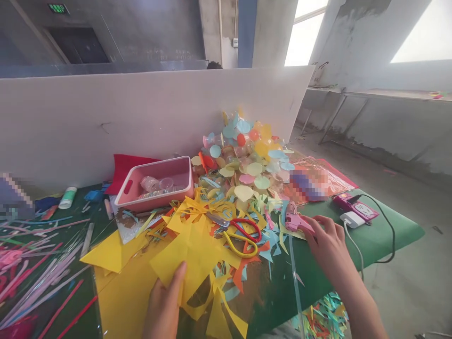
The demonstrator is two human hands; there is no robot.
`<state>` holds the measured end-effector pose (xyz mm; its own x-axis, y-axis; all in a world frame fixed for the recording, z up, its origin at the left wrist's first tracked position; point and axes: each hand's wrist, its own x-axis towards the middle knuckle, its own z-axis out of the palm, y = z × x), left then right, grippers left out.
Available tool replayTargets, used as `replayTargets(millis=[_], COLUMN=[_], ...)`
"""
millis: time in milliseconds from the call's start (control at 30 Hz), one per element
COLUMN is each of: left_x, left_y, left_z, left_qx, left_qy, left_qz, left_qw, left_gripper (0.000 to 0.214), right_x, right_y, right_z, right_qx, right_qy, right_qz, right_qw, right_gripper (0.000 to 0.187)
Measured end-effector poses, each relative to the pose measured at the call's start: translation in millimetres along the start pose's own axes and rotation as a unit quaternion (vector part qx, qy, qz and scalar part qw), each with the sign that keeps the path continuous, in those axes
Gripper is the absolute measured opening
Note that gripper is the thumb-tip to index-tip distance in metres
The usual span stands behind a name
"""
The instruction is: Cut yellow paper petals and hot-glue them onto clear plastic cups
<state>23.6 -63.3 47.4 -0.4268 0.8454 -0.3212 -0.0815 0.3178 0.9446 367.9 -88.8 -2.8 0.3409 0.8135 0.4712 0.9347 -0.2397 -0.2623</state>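
Note:
My left hand [164, 301] is closed on a square of yellow paper [189, 259], thumb on top, at the lower middle. My right hand [328, 240] is closed round the handle of a pink glue gun [295, 221] at the table's right side. From the glue gun a long clear stick [294, 268] runs down towards me. Between my hands lie scissors [243, 235] with red and yellow handles, on top of yellow paper scraps [201, 207]. Behind them rises a heap of clear plastic cups with coloured paper discs [243, 193].
A pink bin [155, 202] holds clear plastic cups. Coloured strips [45, 278] and a glue stick tube [68, 197] lie left. A pink power strip [356, 207] with cables sits right. A white panel [158, 113] stands behind. Paper scraps [326, 318] lie below the table edge.

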Motion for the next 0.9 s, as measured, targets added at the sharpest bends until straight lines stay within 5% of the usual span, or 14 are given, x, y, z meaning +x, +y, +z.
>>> replayTargets(millis=[67,167,333,667,800,900], left_x=[-1,0,0,-9,-9,-7], left_y=[-1,-5,-11,0,8,18], left_z=[2.4,6.8,13.0,25.1,29.8,34.2], left_qx=[-0.009,-0.040,-0.056,-0.105,-0.139,-0.159], left_qy=[-0.016,-0.027,-0.030,0.016,0.049,0.077], left_qz=[-0.014,-0.026,-0.018,-0.016,-0.020,-0.001], left_qw=[1.000,0.998,0.998,0.994,0.989,0.984], left_gripper=[0.047,0.056,0.050,0.038,0.044,0.045], right_x=[-2,-8,-5,25,23,24], right_y=[-34,-89,-145,-158,-151,-145], right_z=[-9,-10,10,20,13,2], right_qx=[0.090,0.171,0.061,0.029,0.123,0.237], right_qy=[-0.012,-0.122,-0.231,-0.299,-0.301,-0.328], right_qz=[-0.027,-0.051,-0.114,-0.108,-0.044,-0.011], right_qw=[0.996,0.976,0.964,0.948,0.945,0.915], right_gripper=[0.034,0.028,0.020,0.013,0.010,0.019])
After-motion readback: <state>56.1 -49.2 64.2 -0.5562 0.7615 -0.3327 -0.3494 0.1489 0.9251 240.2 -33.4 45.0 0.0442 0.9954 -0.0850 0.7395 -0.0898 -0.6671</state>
